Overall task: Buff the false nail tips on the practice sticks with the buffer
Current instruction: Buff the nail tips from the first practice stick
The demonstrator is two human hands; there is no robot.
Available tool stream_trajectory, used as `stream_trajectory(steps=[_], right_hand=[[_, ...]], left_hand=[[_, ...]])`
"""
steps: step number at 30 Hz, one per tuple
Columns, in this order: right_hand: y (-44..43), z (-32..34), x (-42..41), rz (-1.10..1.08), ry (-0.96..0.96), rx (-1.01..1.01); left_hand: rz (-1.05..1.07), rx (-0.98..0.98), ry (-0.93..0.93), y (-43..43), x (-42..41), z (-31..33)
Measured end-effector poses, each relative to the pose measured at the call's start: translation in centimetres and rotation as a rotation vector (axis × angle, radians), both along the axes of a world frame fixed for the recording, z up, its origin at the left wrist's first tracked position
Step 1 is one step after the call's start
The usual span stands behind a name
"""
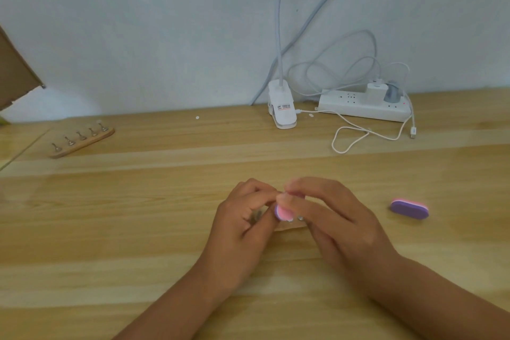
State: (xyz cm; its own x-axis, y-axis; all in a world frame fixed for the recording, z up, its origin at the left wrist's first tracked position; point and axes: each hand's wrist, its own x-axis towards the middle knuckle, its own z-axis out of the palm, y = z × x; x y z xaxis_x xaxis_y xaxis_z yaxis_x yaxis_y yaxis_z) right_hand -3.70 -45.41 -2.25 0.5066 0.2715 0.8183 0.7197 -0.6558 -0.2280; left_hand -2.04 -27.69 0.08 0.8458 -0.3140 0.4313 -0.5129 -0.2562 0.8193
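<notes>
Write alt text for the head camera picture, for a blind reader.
Two hands meet over a wooden table: the right hand grips a pink buffer against a mostly hidden practice stick pinched by the left hand. A spare purple buffer lies to the right; a wooden rack, clip lamp and power strip sit farther back.

Looks like a home desk corner used for nail practice. Light wood table (138,201) against a bare white wall (138,22). Clip-on lamp (282,109) at 12 o'clock. Power strip (353,109) with chargers and a loose USB cable (412,133) at 1 o'clock. Wooden nail-tip stand (82,143) at 10 o'clock. Cardboard flap (13,77) at 9 o'clock.
</notes>
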Motion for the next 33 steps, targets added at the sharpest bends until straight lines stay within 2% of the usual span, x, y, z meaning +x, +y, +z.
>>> stream_trajectory(steps=[2, 6, 11, 16, 20, 23, 27, 31, 33], right_hand=[[-0.1, 0.1, 0.1, -0.013, 0.009, -0.001], [-0.8, 0.5, 1.0, -0.147, 0.094, 0.13], [-0.1, 0.0, 0.2, -0.004, 0.025, 0.024], [-0.5, 0.3, 0.5, -0.076, 0.034, 0.068], [0.2, 0.2, 0.0, -0.042, -0.018, -0.035], [-0.1, 0.4, 0.3, -0.094, -0.003, -0.005], [0.5, 0.5, -0.4, 0.026, -0.03, -0.012], [0.0, 0.8, 0.3, -0.088, 0.031, 0.029], [-0.1, 0.8, 0.2, -0.05, 0.064, 0.067]], left_hand=[[-0.004, -0.029, 0.02, 0.2, 0.0, -0.2], [-0.004, -0.062, 0.054, 0.1, 0.0, -0.3], [-0.001, -0.054, 0.028, 0.1, 0.1, -0.4], [0.023, -0.04, 0.019, 0.1, 0.1, -0.5], [0.005, -0.05, 0.007, 0.2, 0.2, -0.5], [0.022, -0.024, 0.009, 0.1, 0.2, -0.4], [-0.02, -0.031, -0.013, 0.2, 0.3, -0.6], [0.006, -0.031, 0.016, -0.1, 0.3, -0.6], [0.004, -0.02, 0.013, -0.1, 0.3, -0.6]])
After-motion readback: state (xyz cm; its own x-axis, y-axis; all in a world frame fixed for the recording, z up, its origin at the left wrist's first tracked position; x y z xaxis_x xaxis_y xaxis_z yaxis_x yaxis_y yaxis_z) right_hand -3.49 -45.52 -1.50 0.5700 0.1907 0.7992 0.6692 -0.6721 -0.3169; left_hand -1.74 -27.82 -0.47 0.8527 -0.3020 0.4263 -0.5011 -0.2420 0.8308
